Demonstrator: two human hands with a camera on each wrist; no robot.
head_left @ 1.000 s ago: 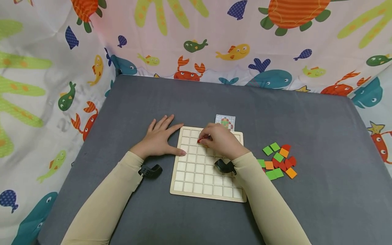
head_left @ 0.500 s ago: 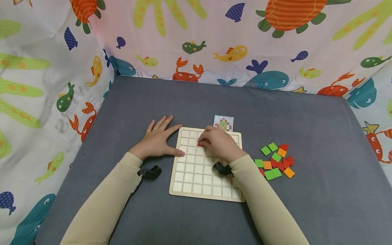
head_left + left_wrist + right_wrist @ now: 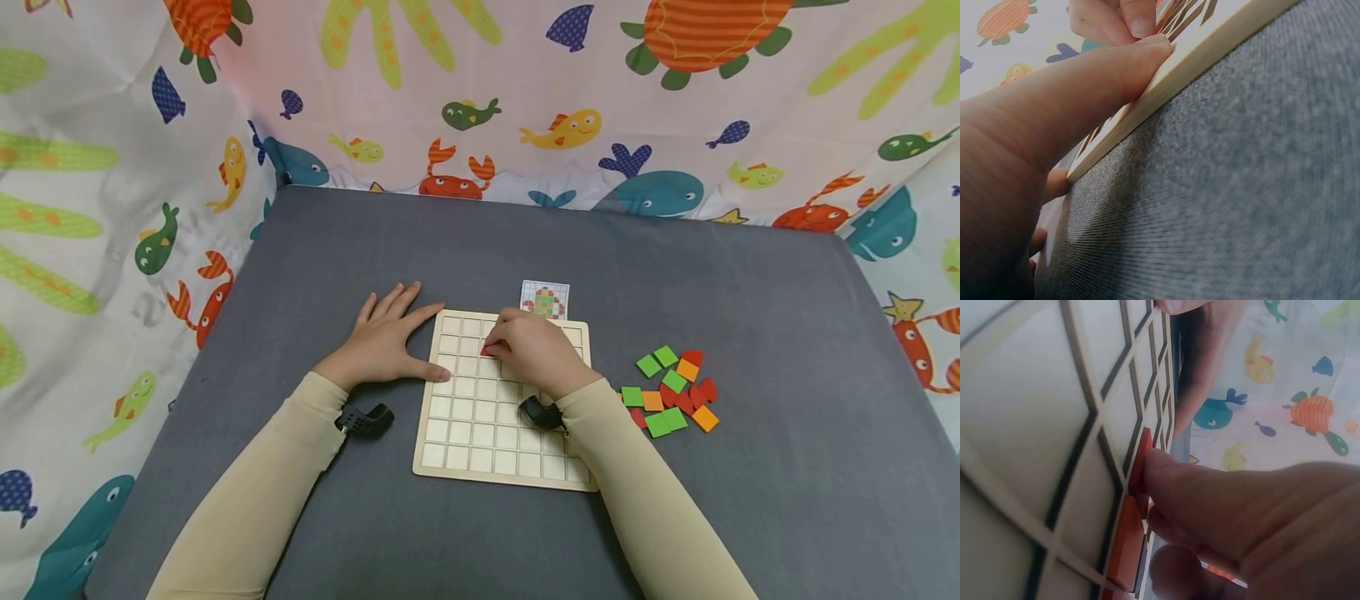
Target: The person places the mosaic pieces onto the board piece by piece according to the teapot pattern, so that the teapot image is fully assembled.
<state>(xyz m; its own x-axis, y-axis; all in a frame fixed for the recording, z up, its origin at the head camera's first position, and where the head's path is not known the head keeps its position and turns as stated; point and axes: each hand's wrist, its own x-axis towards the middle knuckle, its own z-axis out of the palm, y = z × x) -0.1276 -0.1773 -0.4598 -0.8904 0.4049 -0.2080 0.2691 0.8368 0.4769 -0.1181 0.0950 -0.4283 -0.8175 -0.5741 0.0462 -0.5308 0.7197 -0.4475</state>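
Gray table, right grip pinching red tile, left grip spread, touching gridded board

Head view high, facing forward-down, wrist views low, close — grid board in all

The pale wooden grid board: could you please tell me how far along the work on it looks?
Done: a flat orange piece looks seated in the pale wooden grid board, though the right hand may hide others. In hand: that hand pinches a flat red piece at the board. Left: most visible cells are bare, and loose green, orange and red pieces lie on the grey tabletop, so it seems early.
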